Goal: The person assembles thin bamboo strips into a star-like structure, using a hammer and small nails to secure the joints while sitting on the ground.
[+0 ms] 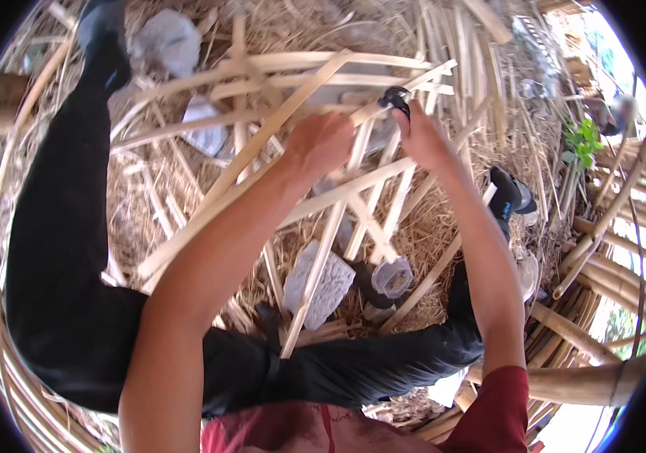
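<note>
A pale, straight-edged bamboo strip (pixel 367 113) is clasped in the closed left hand (pixel 324 143), a black tool (pixel 395 98) in the curled right hand (pixel 424 139); below both, room is narrowed by crossed strips (pixel 374 179).

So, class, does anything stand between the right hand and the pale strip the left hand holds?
Yes: a black object at the right hand appears to sit against the pale strip; nothing else visible intervenes.

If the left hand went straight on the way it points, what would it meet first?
Past the held bamboo strip, the left hand would probably meet the lower crosswise bamboo strip, though depth is unclear.
</note>
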The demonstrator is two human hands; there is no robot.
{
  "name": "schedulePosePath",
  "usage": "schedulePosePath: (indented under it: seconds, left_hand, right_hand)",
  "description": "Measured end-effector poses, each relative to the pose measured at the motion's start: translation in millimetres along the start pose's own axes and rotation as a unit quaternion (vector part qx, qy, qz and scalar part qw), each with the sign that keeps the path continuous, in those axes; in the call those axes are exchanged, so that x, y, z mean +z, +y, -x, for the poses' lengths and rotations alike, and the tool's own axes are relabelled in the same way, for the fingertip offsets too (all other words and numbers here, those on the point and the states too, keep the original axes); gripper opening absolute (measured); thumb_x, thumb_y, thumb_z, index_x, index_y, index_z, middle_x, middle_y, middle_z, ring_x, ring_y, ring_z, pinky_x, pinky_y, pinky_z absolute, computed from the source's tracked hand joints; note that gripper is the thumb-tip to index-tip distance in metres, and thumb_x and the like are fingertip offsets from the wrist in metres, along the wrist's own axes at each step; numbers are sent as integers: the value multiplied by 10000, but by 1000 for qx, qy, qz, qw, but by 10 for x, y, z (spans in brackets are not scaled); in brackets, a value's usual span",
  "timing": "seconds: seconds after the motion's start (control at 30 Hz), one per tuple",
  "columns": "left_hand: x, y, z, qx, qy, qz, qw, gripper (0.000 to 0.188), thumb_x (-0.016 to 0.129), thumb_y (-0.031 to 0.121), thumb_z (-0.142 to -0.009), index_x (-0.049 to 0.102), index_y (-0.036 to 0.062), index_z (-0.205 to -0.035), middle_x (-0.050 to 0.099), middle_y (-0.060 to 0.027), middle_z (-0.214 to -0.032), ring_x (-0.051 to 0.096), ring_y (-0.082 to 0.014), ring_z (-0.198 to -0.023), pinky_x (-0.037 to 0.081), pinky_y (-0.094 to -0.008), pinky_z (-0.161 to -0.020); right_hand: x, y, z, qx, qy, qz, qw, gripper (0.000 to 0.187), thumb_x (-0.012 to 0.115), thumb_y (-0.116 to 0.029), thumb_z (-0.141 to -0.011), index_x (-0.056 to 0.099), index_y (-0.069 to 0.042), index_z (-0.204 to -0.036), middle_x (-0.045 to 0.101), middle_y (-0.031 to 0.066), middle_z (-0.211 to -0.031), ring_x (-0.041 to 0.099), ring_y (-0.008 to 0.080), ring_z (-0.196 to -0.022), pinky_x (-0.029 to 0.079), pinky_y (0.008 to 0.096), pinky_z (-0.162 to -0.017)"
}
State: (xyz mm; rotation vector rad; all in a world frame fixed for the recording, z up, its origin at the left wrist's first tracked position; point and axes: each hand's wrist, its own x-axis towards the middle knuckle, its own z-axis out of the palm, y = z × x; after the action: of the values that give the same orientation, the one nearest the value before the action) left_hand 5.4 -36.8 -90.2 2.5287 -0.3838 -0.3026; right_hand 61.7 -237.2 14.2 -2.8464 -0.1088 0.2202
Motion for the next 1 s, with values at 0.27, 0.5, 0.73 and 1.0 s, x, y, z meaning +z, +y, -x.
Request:
schedulePosePath:
  seconds: [0.27, 0.5, 0.73, 1.0]
  left_hand:
    - [52, 138, -116, 19, 28, -26, 999, 153, 611, 106, -863, 723, 7, -831, 734, -186, -803, 741, -341, -739, 602, -457, -652]
    - [128, -114, 1, 28, 86, -3, 996, 158, 621, 126, -864, 699, -11, -857, 723, -207, -818, 723, -385, -764, 595, -469, -692]
    - [185, -170, 30, 40, 71, 14, 997, 305, 583, 256, -978, 646, -36, -918, 659, -230, -709, 679, -398, -694, 556, -503, -660]
    - [236, -195, -12, 57, 63, 3, 996, 306, 576, 251, -983, 624, -36, -889, 640, -213, -626, 672, -401, -628, 550, -503, -618]
  right_hand:
    - [807, 448, -65, -148, 68, 111, 980, 467, 378, -398, -1093, 582, 21, -1068, 640, 161, -765, 665, 264, -624, 514, 426, -573]
    - [196, 241, 332, -54, -68, 1, 996, 382, 506, -397, -1052, 555, -28, -1141, 628, 89, -698, 614, 276, -545, 479, 369, -487]
    - [723, 891, 554, -361, 40, 137, 922, 438, 631, -450, -953, 540, -37, -1066, 643, 124, -898, 660, 275, -717, 547, 373, -594]
    - [795, 976, 145, -464, 38, 276, 841, 469, 598, -504, -959, 523, -49, -1042, 617, 95, -796, 603, 196, -541, 507, 318, -448]
